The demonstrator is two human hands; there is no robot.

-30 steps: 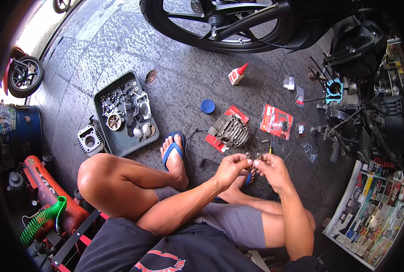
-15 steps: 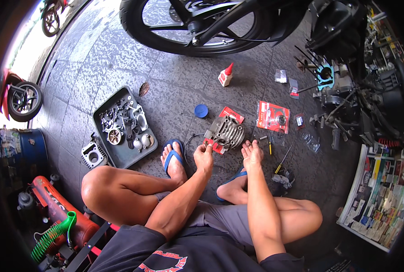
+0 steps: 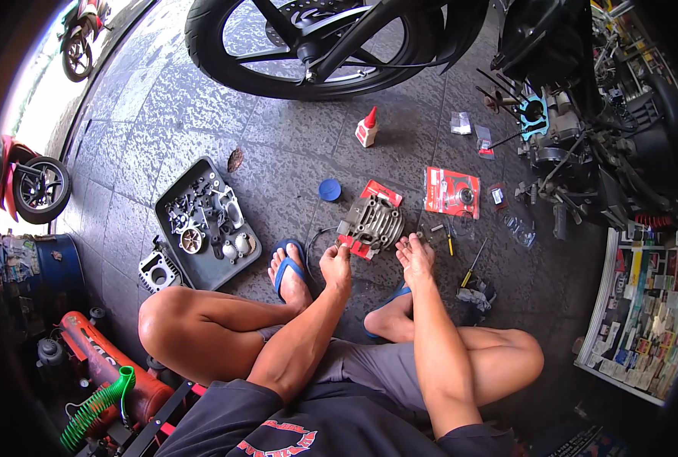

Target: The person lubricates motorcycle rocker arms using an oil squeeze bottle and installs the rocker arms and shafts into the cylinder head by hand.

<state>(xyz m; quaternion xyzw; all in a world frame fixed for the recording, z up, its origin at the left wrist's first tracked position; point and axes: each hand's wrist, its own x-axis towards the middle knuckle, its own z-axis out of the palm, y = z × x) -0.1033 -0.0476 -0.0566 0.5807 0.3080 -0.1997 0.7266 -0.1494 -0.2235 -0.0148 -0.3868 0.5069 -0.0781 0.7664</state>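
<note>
A finned metal cylinder head (image 3: 379, 223) lies on red-and-white packaging (image 3: 385, 192) on the dark tiled floor in front of me. My left hand (image 3: 336, 266) is closed in a pinch at the near left edge of that packaging. Anything between its fingertips is too small to make out. Just right of the cylinder head, my right hand (image 3: 417, 260) is held with its fingers stretched out and the palm partly turned up. No held object shows in it. A blue round cap (image 3: 330, 190) sits beyond the cylinder head, to its left.
A grey tray (image 3: 215, 279) of engine parts and a cylinder block (image 3: 157, 270) lie left. Ahead are a white glue bottle (image 3: 366, 130) and a motorcycle wheel (image 3: 308, 97). Right are a red parts packet (image 3: 452, 190), screwdrivers (image 3: 472, 266) and an opened engine (image 3: 556, 145).
The whole view has shifted slightly, with floor items appearing a little further left. Both hands keep nearly the same pose beside the cylinder head.
</note>
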